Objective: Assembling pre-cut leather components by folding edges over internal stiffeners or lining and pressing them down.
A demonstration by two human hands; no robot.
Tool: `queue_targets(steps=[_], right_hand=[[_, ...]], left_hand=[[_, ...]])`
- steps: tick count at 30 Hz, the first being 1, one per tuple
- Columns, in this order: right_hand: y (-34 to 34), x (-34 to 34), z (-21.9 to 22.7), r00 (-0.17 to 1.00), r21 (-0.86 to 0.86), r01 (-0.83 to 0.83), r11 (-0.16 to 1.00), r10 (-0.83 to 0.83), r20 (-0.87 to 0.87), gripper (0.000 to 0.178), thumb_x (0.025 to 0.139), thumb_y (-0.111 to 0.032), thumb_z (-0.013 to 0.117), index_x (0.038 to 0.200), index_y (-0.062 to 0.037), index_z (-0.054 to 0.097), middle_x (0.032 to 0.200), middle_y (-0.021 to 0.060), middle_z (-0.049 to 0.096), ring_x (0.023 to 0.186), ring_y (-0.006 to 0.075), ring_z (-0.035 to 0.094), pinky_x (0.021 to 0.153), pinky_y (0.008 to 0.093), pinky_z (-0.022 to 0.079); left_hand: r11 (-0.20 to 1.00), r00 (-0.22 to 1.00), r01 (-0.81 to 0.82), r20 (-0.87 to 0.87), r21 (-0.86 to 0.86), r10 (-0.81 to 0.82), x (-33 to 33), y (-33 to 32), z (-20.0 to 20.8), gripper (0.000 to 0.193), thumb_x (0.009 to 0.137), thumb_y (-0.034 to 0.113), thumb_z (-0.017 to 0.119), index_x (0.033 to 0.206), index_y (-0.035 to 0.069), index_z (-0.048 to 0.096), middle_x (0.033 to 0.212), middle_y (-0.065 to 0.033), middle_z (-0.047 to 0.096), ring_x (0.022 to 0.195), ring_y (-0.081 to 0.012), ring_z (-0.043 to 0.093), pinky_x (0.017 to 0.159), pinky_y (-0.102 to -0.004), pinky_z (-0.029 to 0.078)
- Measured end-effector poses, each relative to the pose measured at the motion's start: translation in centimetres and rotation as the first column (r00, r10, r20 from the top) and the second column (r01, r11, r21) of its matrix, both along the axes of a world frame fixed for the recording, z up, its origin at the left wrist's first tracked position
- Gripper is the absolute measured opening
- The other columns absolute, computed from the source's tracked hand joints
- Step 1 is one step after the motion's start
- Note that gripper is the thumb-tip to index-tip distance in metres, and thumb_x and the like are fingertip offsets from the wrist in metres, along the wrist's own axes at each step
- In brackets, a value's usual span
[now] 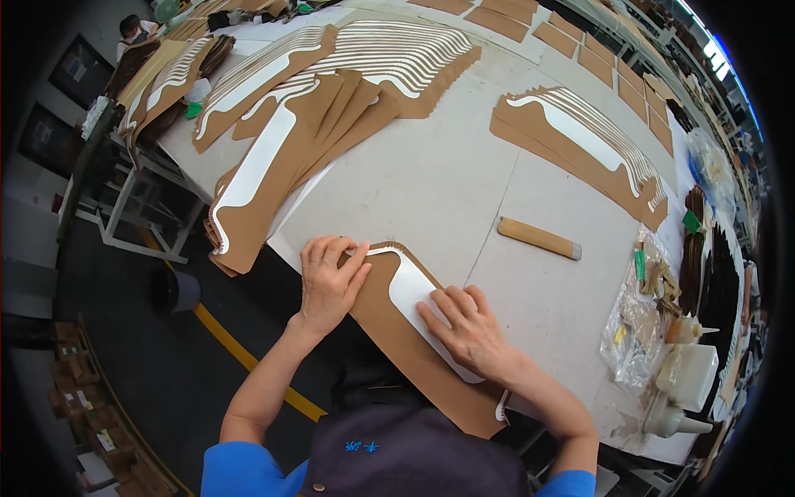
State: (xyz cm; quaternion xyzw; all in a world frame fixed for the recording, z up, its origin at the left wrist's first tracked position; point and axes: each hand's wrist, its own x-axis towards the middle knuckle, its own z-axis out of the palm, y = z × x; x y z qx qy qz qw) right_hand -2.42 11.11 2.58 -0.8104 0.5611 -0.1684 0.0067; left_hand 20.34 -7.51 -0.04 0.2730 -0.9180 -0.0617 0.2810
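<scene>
A long brown panel [385,319] lies slantwise at the near edge of the table, its lower end reaching over the edge toward my apron. On it lies a white shaped piece [412,291], narrow at the top corner and wider along the middle. The brown margin beyond its top end is notched in small cuts. My left hand [329,277] pinches the top left corner, thumb and fingertips close together at the white piece's narrow end. Flat on the white piece, my right hand [466,329] rests with its fingers apart. The panel's underside is hidden.
A wooden-handled tool [540,238] lies right of the panel. Stacks of similar brown-and-white panels lie at left [277,166], far back [406,50] and right [580,141]. Plastic bottles [687,373] and a clear bag [633,323] occupy the right edge. Another person [137,31] is far left.
</scene>
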Motion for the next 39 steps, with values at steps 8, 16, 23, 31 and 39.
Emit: queue_targets(steps=[8,16,23,31,39], right_hand=[[-0.4,0.7,0.3,0.999,0.092,-0.023,0.995,0.027,-0.046,0.055,0.094,-0.010,0.060,0.148,0.0005,0.054,0.138,0.0214,0.054,0.132,0.0367,0.052,0.109,0.0511,0.041],[1.2,0.0,-0.4,0.994,0.055,0.095,0.994,-0.098,0.052,0.055,0.086,-0.007,0.064,0.140,-0.0002,0.060,0.141,0.0223,0.054,0.130,0.0370,0.054,0.103,0.0478,0.045],[3.3,-8.0,3.1,0.881,0.005,0.423,0.906,-0.413,0.232,0.041,0.087,-0.006,0.077,0.128,-0.0039,0.070,0.134,0.0186,0.061,0.116,0.0371,0.062,0.098,0.0484,0.050],[-0.8,-21.9,0.9,0.776,-0.087,0.605,0.792,-0.560,0.290,0.031,0.090,-0.005,0.075,0.121,-0.0032,0.071,0.121,0.0144,0.067,0.108,0.0335,0.064,0.095,0.0442,0.052],[-13.9,-28.0,-3.1,0.764,-0.196,0.630,0.752,-0.645,-0.017,0.013,0.090,-0.009,0.070,0.099,-0.0024,0.075,0.104,0.0141,0.068,0.101,0.0322,0.067,0.086,0.0450,0.053]], left_hand=[[0.942,0.986,0.164,-0.039,0.293,-0.160,-1.7,-1.3,2.3,0.053,0.086,0.026,0.083,0.134,0.009,0.068,0.139,-0.0113,0.064,0.134,-0.0301,0.055,0.113,-0.0475,0.039],[0.616,0.698,0.266,0.293,0.741,-0.654,-6.6,-6.7,4.9,0.032,0.087,0.031,0.083,0.099,0.004,0.071,0.096,-0.0125,0.071,0.091,-0.0313,0.066,0.085,-0.0425,0.052],[0.611,0.967,0.195,-0.047,0.767,-0.248,2.0,-13.8,10.2,0.020,0.100,0.020,0.075,0.105,0.001,0.076,0.086,-0.0023,0.071,0.083,-0.0123,0.065,0.074,-0.0290,0.050],[0.537,0.753,0.069,-0.397,0.841,0.525,15.4,-22.9,3.9,0.025,0.106,0.020,0.069,0.119,-0.002,0.072,0.100,0.0013,0.073,0.072,-0.0052,0.062,0.061,-0.0221,0.047],[0.794,0.791,-0.608,0.079,-0.018,0.607,11.3,-21.4,5.0,0.026,0.096,0.021,0.077,0.111,0.000,0.071,0.105,-0.0142,0.069,0.095,-0.0297,0.066,0.085,-0.0401,0.053]])
